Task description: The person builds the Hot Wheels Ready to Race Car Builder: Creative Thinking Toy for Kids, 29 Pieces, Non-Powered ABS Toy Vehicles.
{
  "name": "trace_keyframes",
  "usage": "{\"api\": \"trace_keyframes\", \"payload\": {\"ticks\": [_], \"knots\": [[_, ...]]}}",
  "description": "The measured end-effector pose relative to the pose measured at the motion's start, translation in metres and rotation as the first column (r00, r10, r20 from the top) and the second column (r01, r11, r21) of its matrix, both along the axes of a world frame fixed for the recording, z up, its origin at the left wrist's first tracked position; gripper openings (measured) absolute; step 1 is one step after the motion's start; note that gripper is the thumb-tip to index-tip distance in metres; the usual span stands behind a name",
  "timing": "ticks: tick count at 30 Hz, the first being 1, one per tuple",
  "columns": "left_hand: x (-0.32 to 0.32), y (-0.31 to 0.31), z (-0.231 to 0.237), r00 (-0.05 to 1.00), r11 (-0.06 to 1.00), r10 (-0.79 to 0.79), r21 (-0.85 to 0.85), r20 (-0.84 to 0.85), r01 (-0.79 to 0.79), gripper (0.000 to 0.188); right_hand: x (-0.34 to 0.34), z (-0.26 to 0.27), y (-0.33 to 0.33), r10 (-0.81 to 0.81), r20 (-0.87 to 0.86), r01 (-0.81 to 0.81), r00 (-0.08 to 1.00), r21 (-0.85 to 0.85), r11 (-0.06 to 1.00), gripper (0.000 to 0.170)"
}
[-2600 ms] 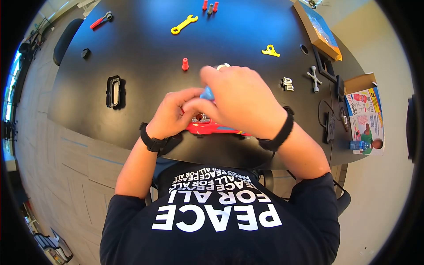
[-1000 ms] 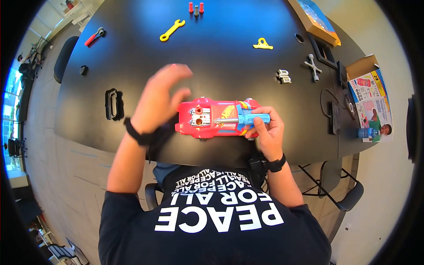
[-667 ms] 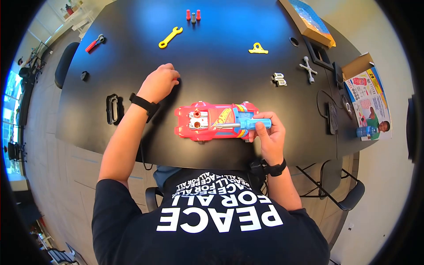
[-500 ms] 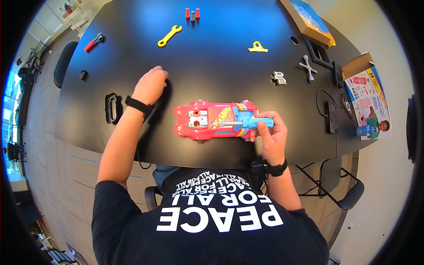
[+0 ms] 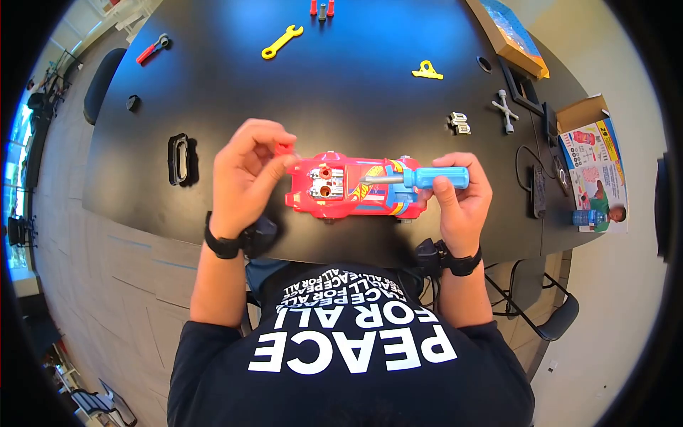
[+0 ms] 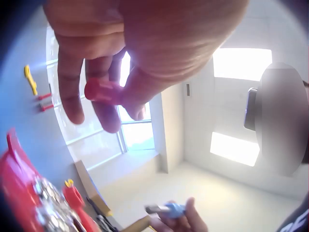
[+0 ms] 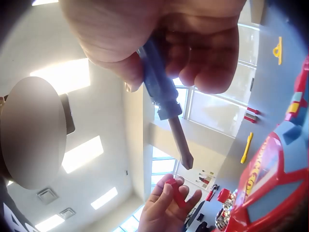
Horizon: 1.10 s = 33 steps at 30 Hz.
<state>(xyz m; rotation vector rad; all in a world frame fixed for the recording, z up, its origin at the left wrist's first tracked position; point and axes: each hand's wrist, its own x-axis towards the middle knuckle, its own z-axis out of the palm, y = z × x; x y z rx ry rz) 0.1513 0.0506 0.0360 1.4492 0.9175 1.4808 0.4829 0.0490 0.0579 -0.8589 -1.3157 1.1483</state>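
Observation:
My left hand [image 5: 245,174] pinches a small red plastic toy bolt [image 6: 102,92] between thumb and fingers, just off the left end of a red toy car [image 5: 363,193]. The car lies lengthwise before me with its silver engine [image 5: 317,183] facing up. Another red bolt [image 7: 223,195] stands up from that engine, and beside it is a round hole. Over the car's right end, my right hand [image 5: 464,206] grips a blue toy screwdriver [image 5: 442,177] by its handle. The grey flat tip points left toward the engine.
Beyond the car lie a yellow wrench [image 5: 282,42], a yellow bracket [image 5: 427,70] and a few standing bolts [image 5: 322,11]. A black frame part [image 5: 178,160] and red ratchet [image 5: 152,50] are left. Silver parts [image 5: 459,123], a grey cross wrench [image 5: 505,112] and boxes [image 5: 594,171] are right.
My left hand left the car, took the red bolt from the table and carried it back to the car's left end. My right hand has lifted the screwdriver slightly and shifted right.

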Motion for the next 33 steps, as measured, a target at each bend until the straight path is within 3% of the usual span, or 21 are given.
{"api": "trace_keyframes", "payload": {"ticks": [3, 4, 12, 14, 17, 21, 24, 27, 29, 31, 33], "knots": [[0.014, -0.01, -0.01, 0.993, 0.995, -0.037, 0.09, -0.113, 0.047, 0.026, -0.003, 0.016, 0.004, 0.032, 0.029, -0.033, 0.999, 0.038, 0.999, 0.029], [0.019, -0.013, -0.008, 0.986, 0.998, -0.027, 0.05, -0.162, 0.036, 0.025, -0.005, 0.019, 0.007, 0.027, 0.058, -0.032, 0.998, 0.088, 0.996, 0.03], [0.03, -0.016, -0.022, 0.971, 0.995, -0.087, 0.018, -0.221, 0.094, 0.027, -0.024, 0.05, 0.013, 0.017, 0.176, -0.041, 0.984, 0.136, 0.99, 0.031], [0.03, -0.016, -0.019, 0.948, 0.994, -0.043, 0.081, -0.314, 0.072, 0.026, -0.027, 0.057, 0.02, 0.068, 0.312, -0.165, 0.948, 0.295, 0.941, 0.031], [0.031, -0.014, -0.02, 0.952, 0.996, -0.013, 0.085, -0.307, 0.041, 0.025, -0.037, 0.063, 0.025, 0.053, 0.36, -0.2, 0.931, 0.382, 0.902, 0.031], [0.034, -0.016, -0.022, 0.935, 0.987, 0.015, 0.152, -0.355, 0.042, 0.026, -0.049, 0.064, 0.027, 0.032, 0.443, -0.223, 0.896, 0.386, 0.895, 0.032], [0.039, -0.02, -0.02, 0.93, 0.98, 0.095, 0.199, -0.354, -0.024, 0.032, -0.062, 0.063, 0.032, 0.053, 0.603, -0.338, 0.796, 0.371, 0.865, 0.033], [0.041, -0.025, -0.024, 0.948, 0.991, 0.119, 0.088, -0.295, -0.097, 0.03, -0.072, 0.055, 0.033, 0.072, 0.643, -0.374, 0.762, 0.347, 0.86, 0.034], [0.042, -0.024, -0.024, 0.939, 0.979, 0.166, 0.164, -0.301, -0.12, 0.033, -0.076, 0.056, 0.031, 0.052, 0.704, -0.411, 0.708, 0.352, 0.841, 0.036], [0.039, -0.026, -0.032, 0.941, 0.982, 0.15, 0.16, -0.304, -0.104, 0.029, -0.079, 0.061, 0.027, 0.015, 0.876, -0.411, 0.482, 0.21, 0.887, 0.035], [0.037, -0.027, -0.039, 0.943, 0.984, 0.127, 0.159, -0.308, -0.081, 0.025, -0.084, 0.065, 0.027, -0.026, 0.89, -0.414, 0.455, 0.237, 0.879, 0.034]]}}
